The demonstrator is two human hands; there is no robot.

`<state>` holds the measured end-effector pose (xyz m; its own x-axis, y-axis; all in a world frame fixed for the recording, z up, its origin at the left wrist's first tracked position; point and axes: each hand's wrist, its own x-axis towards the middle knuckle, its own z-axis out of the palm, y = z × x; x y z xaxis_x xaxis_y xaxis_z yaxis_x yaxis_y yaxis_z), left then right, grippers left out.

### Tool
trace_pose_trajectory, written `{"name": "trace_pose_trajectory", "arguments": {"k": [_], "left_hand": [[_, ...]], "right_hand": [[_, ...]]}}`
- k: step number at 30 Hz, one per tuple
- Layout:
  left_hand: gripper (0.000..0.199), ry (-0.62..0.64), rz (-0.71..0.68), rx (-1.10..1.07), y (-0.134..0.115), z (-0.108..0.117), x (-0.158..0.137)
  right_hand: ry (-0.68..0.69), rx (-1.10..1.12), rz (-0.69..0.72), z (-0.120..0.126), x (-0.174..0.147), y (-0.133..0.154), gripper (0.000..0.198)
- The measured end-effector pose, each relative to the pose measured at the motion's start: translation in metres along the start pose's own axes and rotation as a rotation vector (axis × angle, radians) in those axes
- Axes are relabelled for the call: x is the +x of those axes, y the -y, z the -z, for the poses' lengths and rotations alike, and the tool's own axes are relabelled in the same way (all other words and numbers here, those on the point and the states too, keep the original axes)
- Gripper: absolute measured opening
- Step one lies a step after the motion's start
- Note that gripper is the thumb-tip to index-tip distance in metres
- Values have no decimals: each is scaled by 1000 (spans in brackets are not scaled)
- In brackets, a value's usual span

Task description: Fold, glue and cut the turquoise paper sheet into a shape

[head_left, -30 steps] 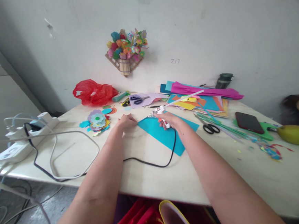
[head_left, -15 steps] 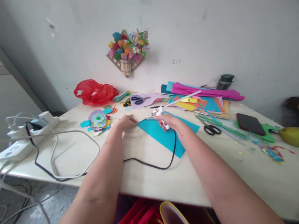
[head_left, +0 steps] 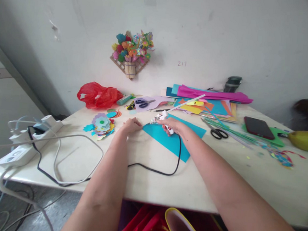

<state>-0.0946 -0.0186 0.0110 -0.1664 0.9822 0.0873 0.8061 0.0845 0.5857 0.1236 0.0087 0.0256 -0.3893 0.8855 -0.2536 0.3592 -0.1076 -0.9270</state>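
Observation:
In my right hand (head_left: 170,123) is a white hot glue gun (head_left: 169,129), with a long pale glue stick (head_left: 188,103) poking out of its back end. The gun's tip points left, close over the left corner of a blue paper sheet (head_left: 168,139). A black cord runs from the handle down onto the table. My left hand (head_left: 131,125) rests at that same corner, fingers curled together against it. Its fingertips are small and partly hidden. Left of this hand lies a pile of paper flower cutouts (head_left: 102,124).
Black-handled scissors (head_left: 219,133), a phone (head_left: 258,128) and green strips (head_left: 237,134) lie to the right. Behind are coloured sheets (head_left: 215,108), purple-handled scissors (head_left: 142,103) and a red plastic bag (head_left: 99,96). A power strip (head_left: 24,149) with looping cables occupies the left edge.
Hardly anything differs. The whole view has shifted slightly; both hands, the glue gun and the blue sheet keep nearly the same places.

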Motion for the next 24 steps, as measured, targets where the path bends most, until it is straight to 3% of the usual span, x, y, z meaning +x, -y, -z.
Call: {"name": "trace_pose_trajectory", "arguments": {"k": [7,14,24], "left_hand": [[20,-4,-32,-35,2,2,-1],[25,91,-31,-58,8,6,2],[24,32,-41,0,13,0,7]], "right_hand": [[-47,30,-16,5,0,-2,44],[-57,15,-24,4,3,-3,43],[-15,-25,1,-2,6,-1,42]]}}
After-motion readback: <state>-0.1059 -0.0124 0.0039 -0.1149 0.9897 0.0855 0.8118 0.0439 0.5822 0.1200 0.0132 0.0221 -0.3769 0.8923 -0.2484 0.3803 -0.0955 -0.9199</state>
